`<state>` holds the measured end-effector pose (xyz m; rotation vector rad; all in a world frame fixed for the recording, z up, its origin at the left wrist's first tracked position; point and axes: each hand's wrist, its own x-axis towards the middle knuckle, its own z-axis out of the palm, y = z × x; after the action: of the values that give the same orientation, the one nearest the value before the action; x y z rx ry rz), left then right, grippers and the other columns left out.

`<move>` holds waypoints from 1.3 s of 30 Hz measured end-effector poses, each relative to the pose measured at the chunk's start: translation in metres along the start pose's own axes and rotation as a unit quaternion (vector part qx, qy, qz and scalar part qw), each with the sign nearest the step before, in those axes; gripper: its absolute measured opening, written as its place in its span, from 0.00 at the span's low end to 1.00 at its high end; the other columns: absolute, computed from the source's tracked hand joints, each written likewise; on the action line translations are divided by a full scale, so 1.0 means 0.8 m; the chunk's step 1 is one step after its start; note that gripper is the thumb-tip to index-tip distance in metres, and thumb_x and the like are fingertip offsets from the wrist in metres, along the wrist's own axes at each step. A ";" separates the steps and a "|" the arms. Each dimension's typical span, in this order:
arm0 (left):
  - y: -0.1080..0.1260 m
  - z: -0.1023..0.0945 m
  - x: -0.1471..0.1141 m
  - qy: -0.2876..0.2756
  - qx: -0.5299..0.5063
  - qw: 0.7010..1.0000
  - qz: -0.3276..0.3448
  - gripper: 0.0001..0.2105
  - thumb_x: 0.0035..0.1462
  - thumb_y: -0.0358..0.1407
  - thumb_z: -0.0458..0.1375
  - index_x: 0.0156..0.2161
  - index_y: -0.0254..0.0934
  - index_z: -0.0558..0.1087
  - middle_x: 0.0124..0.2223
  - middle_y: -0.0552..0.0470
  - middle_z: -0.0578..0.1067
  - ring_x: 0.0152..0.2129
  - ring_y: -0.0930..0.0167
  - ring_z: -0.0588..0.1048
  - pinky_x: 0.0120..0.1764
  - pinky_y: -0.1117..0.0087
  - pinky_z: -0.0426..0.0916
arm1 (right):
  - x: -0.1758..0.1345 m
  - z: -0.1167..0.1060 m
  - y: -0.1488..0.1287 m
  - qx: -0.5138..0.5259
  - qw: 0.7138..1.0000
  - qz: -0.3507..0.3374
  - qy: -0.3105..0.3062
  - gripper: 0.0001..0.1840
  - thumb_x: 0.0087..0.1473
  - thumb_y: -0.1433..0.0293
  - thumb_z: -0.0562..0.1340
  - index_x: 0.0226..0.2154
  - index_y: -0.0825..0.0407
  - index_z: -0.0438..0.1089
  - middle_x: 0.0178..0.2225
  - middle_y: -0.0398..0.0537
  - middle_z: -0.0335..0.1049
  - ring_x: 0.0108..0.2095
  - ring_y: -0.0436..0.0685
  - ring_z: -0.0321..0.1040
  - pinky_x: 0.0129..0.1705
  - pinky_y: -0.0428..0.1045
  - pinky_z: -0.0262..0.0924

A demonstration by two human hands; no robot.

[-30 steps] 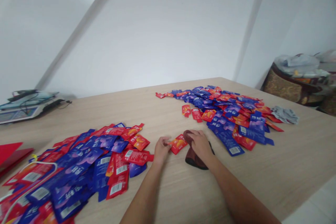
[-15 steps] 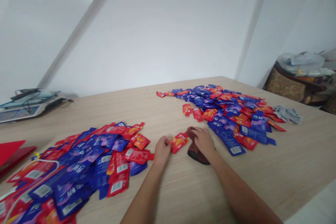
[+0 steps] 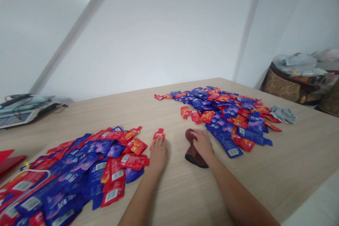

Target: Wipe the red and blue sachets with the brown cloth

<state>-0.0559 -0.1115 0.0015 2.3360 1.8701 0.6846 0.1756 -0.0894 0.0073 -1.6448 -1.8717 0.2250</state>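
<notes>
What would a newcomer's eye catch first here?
Probably a heap of glossy red and blue packets at front left and another such heap farther back right on the pale wooden table. Between them, the left hand covers part of a flat red packet; the right hand rests on a brown, black-edged object.

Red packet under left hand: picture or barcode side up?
Picture side up: the packet shows orange print and lettering past the left hand; no barcode shows.
</notes>
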 end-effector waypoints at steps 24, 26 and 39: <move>-0.195 -0.083 -0.042 0.022 0.345 0.938 -0.039 0.23 0.58 0.35 0.40 0.54 0.31 0.66 0.59 0.40 0.63 0.59 0.62 0.56 0.59 0.50 0.40 | -0.002 -0.005 -0.007 0.001 1.000 0.009 -0.005 0.27 0.45 0.79 0.54 0.48 0.47 0.70 0.52 0.42 0.66 0.50 0.56 0.57 0.54 0.50 0.48; -0.206 -0.090 -0.045 0.021 0.347 0.936 -0.050 0.23 0.57 0.35 0.41 0.54 0.31 0.67 0.59 0.40 0.63 0.59 0.62 0.56 0.59 0.50 0.40 | -0.002 -0.007 -0.008 0.000 1.000 0.010 -0.006 0.27 0.45 0.79 0.54 0.47 0.47 0.70 0.52 0.42 0.65 0.50 0.56 0.57 0.54 0.50 0.48; -0.162 -0.065 -0.022 0.048 0.289 0.954 -0.058 0.22 0.59 0.38 0.42 0.53 0.30 0.67 0.58 0.39 0.65 0.58 0.57 0.57 0.59 0.48 0.42 | -0.001 -0.004 -0.012 0.034 0.999 0.019 0.023 0.26 0.45 0.78 0.53 0.46 0.47 0.70 0.50 0.43 0.67 0.49 0.57 0.58 0.55 0.51 0.47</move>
<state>-0.1964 -0.1066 0.0010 2.5003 2.5049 0.2567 0.1690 -0.0931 0.0144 -1.6263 -1.7806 0.2620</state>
